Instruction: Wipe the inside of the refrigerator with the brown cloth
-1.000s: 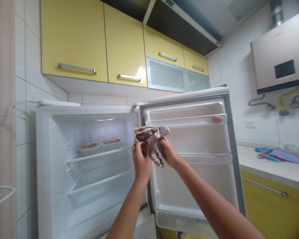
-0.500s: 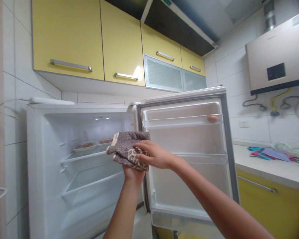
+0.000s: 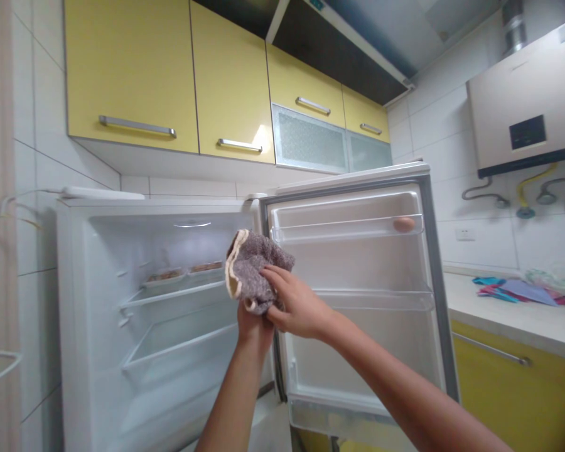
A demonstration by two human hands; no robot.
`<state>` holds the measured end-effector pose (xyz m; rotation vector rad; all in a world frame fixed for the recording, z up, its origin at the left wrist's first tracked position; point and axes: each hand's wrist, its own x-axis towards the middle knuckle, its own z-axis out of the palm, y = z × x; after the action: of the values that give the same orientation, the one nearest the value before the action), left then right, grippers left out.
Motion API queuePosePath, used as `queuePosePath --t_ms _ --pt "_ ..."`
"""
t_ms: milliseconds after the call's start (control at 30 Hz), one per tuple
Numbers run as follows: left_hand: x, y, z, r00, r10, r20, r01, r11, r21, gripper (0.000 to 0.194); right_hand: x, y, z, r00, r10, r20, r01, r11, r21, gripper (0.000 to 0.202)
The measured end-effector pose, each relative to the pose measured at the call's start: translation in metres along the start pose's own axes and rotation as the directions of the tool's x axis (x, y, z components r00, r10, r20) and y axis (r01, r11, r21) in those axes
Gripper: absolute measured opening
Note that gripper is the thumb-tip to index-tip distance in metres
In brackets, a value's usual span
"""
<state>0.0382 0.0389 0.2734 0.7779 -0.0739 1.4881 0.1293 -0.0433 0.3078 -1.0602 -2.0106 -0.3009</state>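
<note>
A grey-brown cloth (image 3: 257, 267) with cream edging is bunched up in front of the open fridge (image 3: 73, 314). My left hand (image 3: 255, 328) grips it from below, its fingers mostly hidden behind the fabric. From the right, my right hand (image 3: 296, 304) closes on the cloth, thumb low and fingers on its near face. Behind the cloth, the fridge door (image 3: 353, 263) stands swung out to the right. Two food trays (image 3: 164, 276) sit on the upper shelf (image 3: 174, 295) inside.
An egg (image 3: 403, 224) lies in the top door rack. Yellow cabinets (image 3: 132, 69) hang overhead. At the right, colourful cloths (image 3: 522, 290) lie on the white counter (image 3: 475, 314), with a water heater (image 3: 532, 107) on the wall above.
The cloth has been turned and crumpled, its cream edge now upright at the left and its pattern out of sight. Both hands have shifted slightly; my right hand is a little lower.
</note>
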Motion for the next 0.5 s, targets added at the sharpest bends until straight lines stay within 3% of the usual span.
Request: queuePosePath --t_ms 67,133,267,400,500 --pt "-0.006 0.007 0.005 0.999 0.050 0.000 -0.050 0.999 0.017 0.031 -0.001 -0.002 0.004 0.994 0.047 -0.099 -0.046 0.999 0.009 0.066" --pt "-0.007 0.014 0.006 0.996 0.065 0.066 -0.069 0.996 0.064 0.037 -0.002 -0.004 0.008 0.984 0.085 -0.154 -0.077 0.995 0.061 0.064" --pt "0.005 0.023 -0.006 0.989 -0.038 0.141 0.024 0.995 0.098 0.043 -0.003 -0.007 0.009 0.954 0.225 -0.198 -0.142 0.921 0.364 0.047" --pt "0.012 0.030 -0.023 0.962 -0.270 0.028 0.267 0.959 0.093 0.025 0.000 -0.011 0.004 0.899 0.430 -0.082 -0.216 0.599 0.771 0.034" --pt "0.005 0.034 -0.030 0.952 -0.294 -0.085 0.304 0.943 0.133 0.025 0.005 -0.013 0.004 0.863 0.502 0.052 -0.246 0.328 0.912 0.032"
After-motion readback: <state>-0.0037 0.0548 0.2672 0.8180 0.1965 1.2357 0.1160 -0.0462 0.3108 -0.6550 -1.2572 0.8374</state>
